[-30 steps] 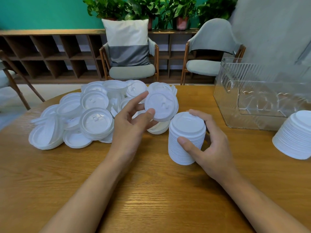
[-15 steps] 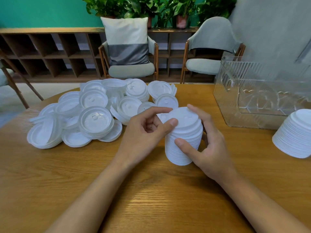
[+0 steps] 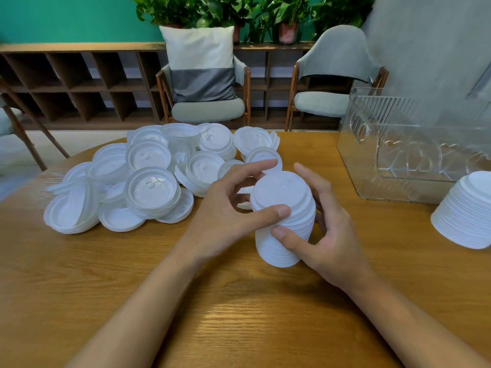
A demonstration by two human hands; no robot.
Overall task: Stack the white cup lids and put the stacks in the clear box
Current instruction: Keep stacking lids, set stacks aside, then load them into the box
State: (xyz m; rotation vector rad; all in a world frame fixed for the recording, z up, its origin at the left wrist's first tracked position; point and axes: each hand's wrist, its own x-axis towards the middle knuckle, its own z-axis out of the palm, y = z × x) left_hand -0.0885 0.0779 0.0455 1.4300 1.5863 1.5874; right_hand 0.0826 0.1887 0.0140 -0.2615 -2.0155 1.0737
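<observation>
The lid stack stands centre frame on the worktop. Right grip clasps its lower half; left grip pinches the top lid. Recommend pressing squarely until rims nest, stack held upright; clear box stands upper right

Single wide-angle head-worn camera looked forward and down, close over wooden table, clear box at two o'clock.

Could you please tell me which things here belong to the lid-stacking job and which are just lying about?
Job: lid stack, gripped by left hand and right hand; loose lid pile; second lid stack; clear box.
Lying about: cushion; armchair; grey chair; potted plants; cubby shelf.
</observation>
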